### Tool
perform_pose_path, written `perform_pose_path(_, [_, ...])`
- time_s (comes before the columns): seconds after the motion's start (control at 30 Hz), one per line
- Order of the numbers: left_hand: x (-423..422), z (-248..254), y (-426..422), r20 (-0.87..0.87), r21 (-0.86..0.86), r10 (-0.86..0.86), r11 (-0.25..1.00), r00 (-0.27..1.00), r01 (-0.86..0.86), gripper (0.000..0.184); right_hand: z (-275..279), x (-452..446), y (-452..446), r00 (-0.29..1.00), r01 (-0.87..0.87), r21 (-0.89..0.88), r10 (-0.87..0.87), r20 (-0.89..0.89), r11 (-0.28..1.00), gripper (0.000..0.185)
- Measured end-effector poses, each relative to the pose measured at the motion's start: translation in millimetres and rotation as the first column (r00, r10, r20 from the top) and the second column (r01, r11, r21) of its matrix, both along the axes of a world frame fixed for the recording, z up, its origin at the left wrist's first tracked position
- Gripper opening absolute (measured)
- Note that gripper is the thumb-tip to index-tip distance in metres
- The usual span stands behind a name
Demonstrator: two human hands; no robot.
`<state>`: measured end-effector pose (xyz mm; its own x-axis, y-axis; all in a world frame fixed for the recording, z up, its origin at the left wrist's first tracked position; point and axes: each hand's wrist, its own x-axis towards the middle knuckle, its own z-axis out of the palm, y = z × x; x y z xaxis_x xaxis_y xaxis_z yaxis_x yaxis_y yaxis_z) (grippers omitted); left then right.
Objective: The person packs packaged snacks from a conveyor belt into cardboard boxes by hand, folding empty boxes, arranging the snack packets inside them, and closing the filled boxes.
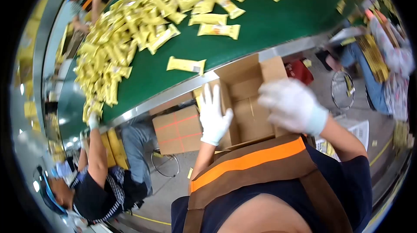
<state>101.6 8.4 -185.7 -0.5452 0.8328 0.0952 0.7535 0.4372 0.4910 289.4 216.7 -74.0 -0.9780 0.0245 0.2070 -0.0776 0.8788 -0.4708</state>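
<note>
An open cardboard box, with no packets visible inside, stands against my apron at the edge of the green conveyor. My left hand, in a white glove, lies along the box's left side with its fingers spread. My right hand, also gloved, is over the box's right side, blurred by motion; what it touches cannot be made out. On the belt beyond the box are single yellow packets and a large heap of yellow packets.
A taped carton sits left of the box. One co-worker reaches to the belt at the left, another is across it, and a third person sits at the right. Wire stools stand on the floor, near a red bag.
</note>
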Motion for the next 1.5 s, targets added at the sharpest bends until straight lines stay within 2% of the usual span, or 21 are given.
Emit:
perform_pose_path(0.1, [5.0, -4.6, -15.1, 0.118, 0.05, 0.047, 0.997, 0.992, -0.054, 0.086, -69.5, 1.3, -16.1, 0.984, -0.142, 0.106, 0.129, 0.121, 0.984, 0.044])
perform_pose_path(0.3, [-0.1, -50.5, -22.4, 0.581, 0.252, -0.017, 0.954, 0.814, -0.16, 0.081, -95.1, 1.9, -20.4, 0.975, -0.082, -0.183, 0.116, 0.187, 0.98, 0.05])
perform_pose_path(0.4, [-5.2, -32.8, -16.0, 0.092, 0.134, 0.123, 0.982, 0.988, -0.135, 0.077, -72.9, -16.3, 26.0, 0.978, -0.03, -0.541, 0.136, 0.157, 0.841, 0.045])
perform_pose_path(0.47, [-33.2, -19.6, -15.8, -0.233, 0.148, 0.138, 0.983, 0.963, -0.105, 0.073, -68.3, -47.0, 79.0, 0.973, 0.148, -0.409, -0.206, -0.101, 0.9, 0.037])
perform_pose_path(0.57, [-131.8, 11.3, -1.4, -0.398, 0.249, 0.231, 0.959, 0.888, -0.137, 0.066, -47.1, -127.6, 199.1, 0.908, 0.35, -0.308, -0.401, -0.119, 0.885, 0.037])
perform_pose_path(0.6, [-178.5, 11.8, 5.3, -0.379, 0.366, 0.301, 0.917, 0.875, -0.157, 0.065, -64.9, -160.6, 257.4, 0.881, 0.39, -0.46, -0.469, -0.066, 0.798, 0.047])
perform_pose_path(0.67, [-272.4, 16.4, 21.8, 0.095, 0.431, 0.464, 0.778, 0.881, -0.456, 0.061, -42.5, -221.6, 290.0, 0.824, 0.464, -0.66, -0.562, 0.075, 0.592, 0.062])
perform_pose_path(0.73, [-350.6, 14.9, 36.6, 0.685, 0.354, 0.346, 0.61, 0.641, -0.709, 0.079, -84.4, -312.0, 361.7, 0.851, 0.315, -0.716, -0.52, -0.078, 0.623, 0.073])
perform_pose_path(0.8, [-422.4, -40.0, 59.3, 0.681, 0.396, 0.292, 0.624, 0.672, -0.673, 0.073, -54.5, -372.8, 303.6, 0.852, 0.424, -0.512, -0.521, -0.056, 0.747, 0.079])
perform_pose_path(0.87, [-392.1, -28.7, 94.7, 0.223, 0.198, 0.423, 0.863, 0.879, -0.465, 0.07, -52.4, -417.5, 289.6, 0.872, 0.49, -0.038, -0.49, -0.012, 0.871, 0.088])
perform_pose_path(0.93, [-359.5, -21.4, 116.8, 0.139, 0.226, 0.415, 0.871, 0.899, -0.437, 0.061, -38.1, -414.5, 263.2, 0.939, 0.317, 0.103, -0.327, 0.108, 0.943, 0.089])
perform_pose_path(1.07, [-338.1, -28.8, 100.6, 0.044, 0.27, 0.313, 0.91, 0.949, -0.313, 0.049, -51.7, -374.0, 220.1, 0.937, 0.229, 0.059, -0.236, 0.257, 0.972, 0.079])
perform_pose_path(1.13, [-311.2, -25.7, 80.4, -0.093, 0.194, 0.185, 0.967, 0.978, -0.164, 0.043, -48.8, -357.5, 207.6, 0.944, 0.01, 0.302, -0.108, 0.312, 0.953, 0.069])
perform_pose_path(1.17, [-300.7, -22.1, 69.2, 0.142, 0.251, 0.151, 0.95, 0.978, -0.183, 0.04, -49.9, -344.4, 202.5, 0.935, -0.094, 0.401, -0.057, 0.349, 0.911, 0.064])
perform_pose_path(1.2, [-290.8, -21.9, 57.4, 0.378, 0.294, 0.102, 0.929, 0.92, -0.223, 0.038, -55.5, -332.1, 203.2, 0.959, -0.151, 0.365, 0.046, 0.279, 0.919, 0.051])
perform_pose_path(1.23, [-271.5, -7.2, 54.0, 0.388, 0.365, 0.113, 0.892, 0.915, -0.266, 0.035, -48.3, -321.2, 199.6, 0.933, -0.191, 0.353, 0.058, 0.356, 0.916, 0.049])
perform_pose_path(1.27, [-256.0, 8.0, 48.9, 0.292, 0.289, 0.208, 0.911, 0.934, -0.293, 0.038, -35.8, -314.0, 199.5, 0.903, -0.234, 0.351, 0.069, 0.423, 0.907, 0.047])
perform_pose_path(1.33, [-215.7, 38.9, 40.2, -0.144, 0.204, 0.095, 0.977, 0.985, -0.064, 0.053, -24.5, -312.0, 213.2, 0.899, -0.201, 0.32, 0.045, 0.436, 0.926, 0.044])
perform_pose_path(1.4, [-193.0, 41.0, 38.6, -0.246, 0.012, -0.131, 0.99, 0.96, 0.138, 0.07, -21.6, -338.0, 238.7, 0.976, -0.105, 0.201, 0.062, 0.209, 0.974, 0.043])
perform_pose_path(1.47, [-180.5, 8.0, 44.4, -0.327, -0.005, -0.118, 0.992, 0.938, 0.123, 0.075, -12.6, -371.0, 243.8, 0.998, 0.052, 0.042, -0.051, -0.025, 0.998, 0.048])
perform_pose_path(1.5, [-179.7, -2.2, 45.8, -0.36, -0.012, -0.075, 0.997, 0.93, 0.075, 0.075, -12.3, -392.4, 244.0, 0.99, 0.105, 0.128, -0.092, -0.104, 0.986, 0.052])
